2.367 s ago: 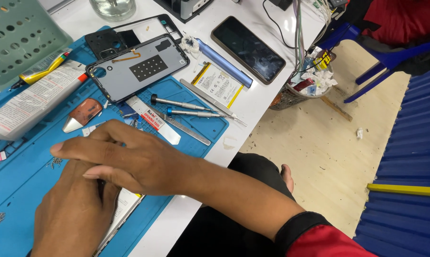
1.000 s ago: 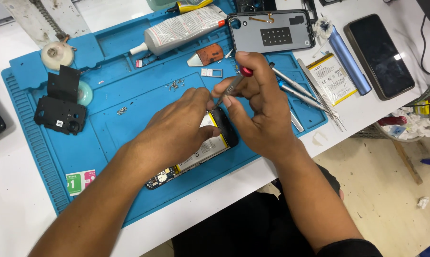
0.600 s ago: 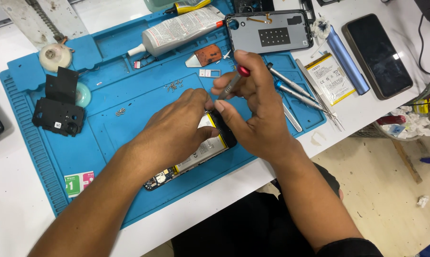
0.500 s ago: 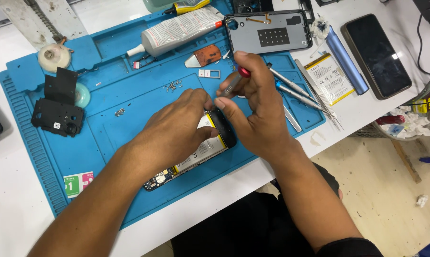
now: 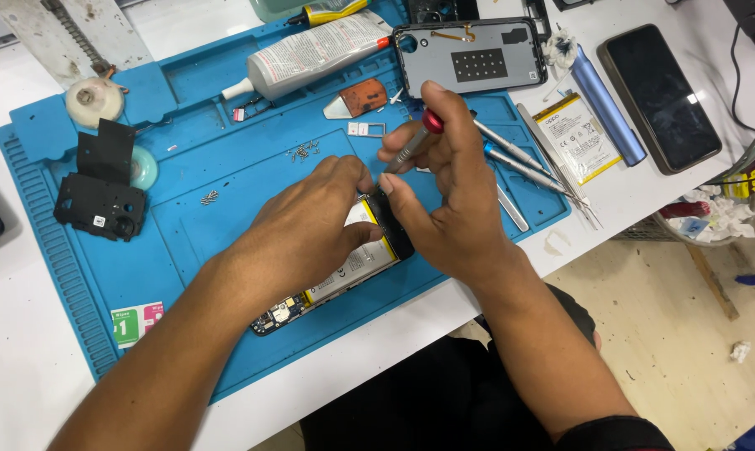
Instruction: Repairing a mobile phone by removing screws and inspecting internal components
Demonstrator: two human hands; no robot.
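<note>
While pinned flat near the middle of the blue work mat (image 5: 227, 209), opened phone (image 5: 344, 271) with long axis running diagonally — lower end with exposed circuit board toward the near-left, upper end hidden between the two hands toward the far-right. Left hand (image 5: 306, 230) laid palm-down over the phone's upper half, fingers together and pressing, fingertips reaching the top corner. Right hand (image 5: 448, 196) just beside it on the right, curled shut around a slim screwdriver (image 5: 411, 146) with a red cap; thumb touching the phone's dark upper edge. Screwdriver shaft slanted down and to the left, tip directed at the phone's top end just ahead of the left fingertips; actual contact of tip with phone not resolvable — point hidden by the fingers. Right hand therefore the nearer of the two to the working spot, which lies just leftward and below its knuckles. Loose screws (image 5: 302, 152) in a small cluster on the mat just beyond the left hand. Grey back cover (image 5: 477, 63) at the far edge of the mat, well apart from the phone. Spare drivers (image 5: 519, 163) lying beyond and to the right of the right hand. Glue tube (image 5: 310, 58) at the far side of the mat.
</note>
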